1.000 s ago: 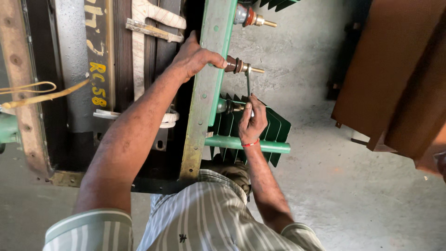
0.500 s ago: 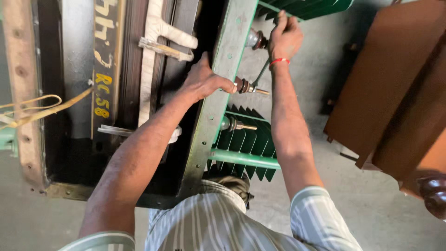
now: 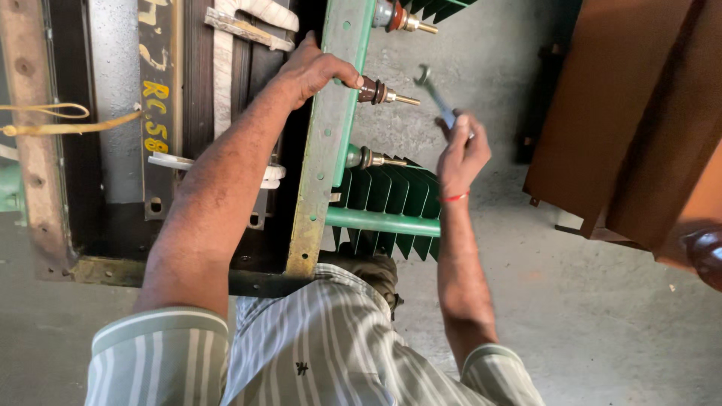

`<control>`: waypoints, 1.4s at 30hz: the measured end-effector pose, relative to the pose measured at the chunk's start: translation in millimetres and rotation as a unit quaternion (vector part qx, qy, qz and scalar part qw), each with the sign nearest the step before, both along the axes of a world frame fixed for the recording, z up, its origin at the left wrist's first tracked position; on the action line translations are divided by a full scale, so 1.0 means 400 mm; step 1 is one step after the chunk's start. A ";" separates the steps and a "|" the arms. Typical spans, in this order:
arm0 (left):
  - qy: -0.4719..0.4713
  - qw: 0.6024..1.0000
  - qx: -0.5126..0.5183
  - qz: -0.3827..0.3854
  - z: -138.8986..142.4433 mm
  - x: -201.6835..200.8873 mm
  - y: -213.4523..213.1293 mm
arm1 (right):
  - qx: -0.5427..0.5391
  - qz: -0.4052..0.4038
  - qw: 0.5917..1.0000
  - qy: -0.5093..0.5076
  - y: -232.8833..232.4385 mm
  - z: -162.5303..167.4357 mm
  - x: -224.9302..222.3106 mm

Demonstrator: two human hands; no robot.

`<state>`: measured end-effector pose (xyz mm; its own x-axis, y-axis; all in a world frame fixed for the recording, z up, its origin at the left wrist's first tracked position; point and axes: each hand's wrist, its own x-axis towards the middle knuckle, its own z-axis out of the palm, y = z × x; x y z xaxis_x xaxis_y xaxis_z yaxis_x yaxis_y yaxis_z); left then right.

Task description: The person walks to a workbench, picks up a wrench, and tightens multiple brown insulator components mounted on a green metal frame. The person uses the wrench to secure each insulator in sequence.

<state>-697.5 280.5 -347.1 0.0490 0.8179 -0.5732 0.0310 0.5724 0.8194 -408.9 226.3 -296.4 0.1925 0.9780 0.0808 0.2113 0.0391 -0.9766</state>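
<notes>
we see right hand clamped on spanner shank, held clear of brown bushing. left hand closed over green flange beside bushing. we judge spanner light, stiff, slick steel; bushing brittle, so grip its metal stud.

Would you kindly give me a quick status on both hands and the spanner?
Left hand gripping green tank rim beside the middle brown bushing. Right hand holding spanner in the air, clear of the bushing. Nothing between them.
</notes>
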 end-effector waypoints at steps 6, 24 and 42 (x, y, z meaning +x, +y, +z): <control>0.038 0.999 0.004 -0.033 -0.023 0.004 -0.010 | 0.050 0.000 0.989 -0.142 -0.199 -0.160 -0.046; 0.133 0.987 -0.077 -0.042 0.015 -0.040 0.002 | 0.231 -0.020 0.971 -0.054 -0.024 -0.147 -0.175; 0.080 0.996 -0.014 -0.029 0.029 -0.076 0.008 | -0.004 0.018 0.931 -0.366 0.326 -0.131 -0.290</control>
